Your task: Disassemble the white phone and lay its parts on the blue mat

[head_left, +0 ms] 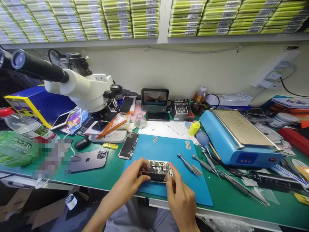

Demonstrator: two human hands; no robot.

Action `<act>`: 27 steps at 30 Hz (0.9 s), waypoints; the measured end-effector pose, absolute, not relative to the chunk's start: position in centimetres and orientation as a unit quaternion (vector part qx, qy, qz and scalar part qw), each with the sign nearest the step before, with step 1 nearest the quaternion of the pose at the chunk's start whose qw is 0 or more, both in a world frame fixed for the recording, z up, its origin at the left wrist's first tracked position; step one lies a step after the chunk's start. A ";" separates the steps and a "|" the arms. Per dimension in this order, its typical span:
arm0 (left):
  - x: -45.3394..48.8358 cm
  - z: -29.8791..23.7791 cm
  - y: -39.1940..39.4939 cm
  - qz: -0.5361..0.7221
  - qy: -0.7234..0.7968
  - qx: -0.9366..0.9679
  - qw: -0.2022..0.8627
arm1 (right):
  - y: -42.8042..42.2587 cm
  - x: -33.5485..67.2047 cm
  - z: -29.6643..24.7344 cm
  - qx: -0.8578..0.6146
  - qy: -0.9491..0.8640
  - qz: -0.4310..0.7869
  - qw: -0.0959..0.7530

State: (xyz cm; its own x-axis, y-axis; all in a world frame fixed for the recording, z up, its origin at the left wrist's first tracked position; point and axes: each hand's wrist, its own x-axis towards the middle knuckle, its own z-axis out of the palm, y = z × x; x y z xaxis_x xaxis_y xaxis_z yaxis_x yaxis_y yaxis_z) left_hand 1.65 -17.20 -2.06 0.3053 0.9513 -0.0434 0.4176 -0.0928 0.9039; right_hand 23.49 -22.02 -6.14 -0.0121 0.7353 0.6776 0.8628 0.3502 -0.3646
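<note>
Together, left fingers [144, 165] and right fingers [178, 178] pinching an opened phone [154, 176], circuitry [158, 163] inside, shelf [135, 41] above holding yellow-green packs [144, 20].

tbh there's room over the blue mat [166, 149] btwn the phone chassis [157, 170] & mat's far edge; screwdrivers [185, 163] block R, phone display panel [129, 146] L.

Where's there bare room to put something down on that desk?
On the blue mat, just beyond the opened phone, between the black panel and the grey tool. Also some green desktop, between the grey phone and the mat. It's crowded right of the mat, with slim tools near the blue machine.
</note>
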 end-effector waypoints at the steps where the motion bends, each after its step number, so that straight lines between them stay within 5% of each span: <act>1: 1.3 -1.8 -16.7 0.319 0.506 0.664 0.448 | -22.0 23.6 -6.2 -0.567 -0.702 -0.075 0.424; 8: -4.7 1.6 -9.0 0.425 0.505 0.601 0.450 | -22.2 24.0 -6.7 -0.566 -0.692 -0.075 0.442; 17: -2.9 -1.2 -3.1 0.303 0.521 0.668 0.436 | -22.1 24.1 -7.2 -0.560 -0.702 -0.076 0.434; 27: 0.7 -2.8 -2.5 0.261 0.491 0.785 0.272 | -22.1 24.2 -8.1 -0.580 -0.684 -0.063 0.438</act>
